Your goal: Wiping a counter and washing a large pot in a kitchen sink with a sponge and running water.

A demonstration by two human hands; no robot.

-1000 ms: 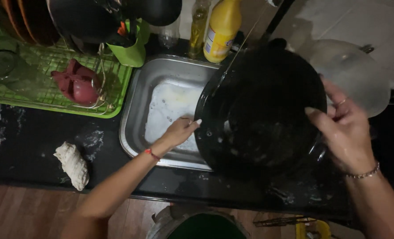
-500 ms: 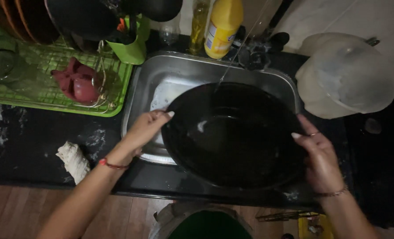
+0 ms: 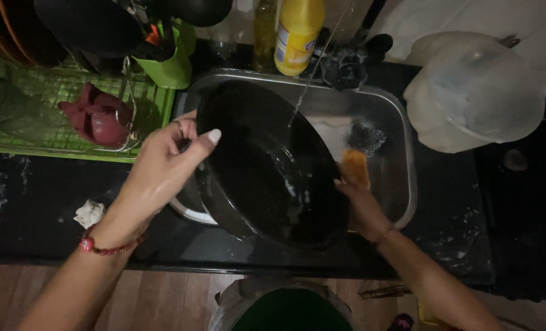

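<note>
Basically, left hand (image 3: 163,162) clamped the black pan's (image 3: 267,171) rim at 9 o'clock, tilting it over the sink (image 3: 401,153) so the water stream (image 3: 313,73) ran off. Right hand (image 3: 362,205) gripped the 3 o'clock edge, orange sponge (image 3: 354,167) just beyond; finger closure hidden, couldn't tell.

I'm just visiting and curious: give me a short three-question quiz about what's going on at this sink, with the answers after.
1. True or false: a thin stream of water falls into the black pan.
2. Which hand grips the pan's rim at its upper left edge? A) left hand B) right hand
3. Fill in: the pan is held tilted over the ____.

Key:
1. True.
2. A. The right hand is at the pan's right edge, beside an orange sponge.
3. Sink. A yellow bottle stands behind it.
</note>
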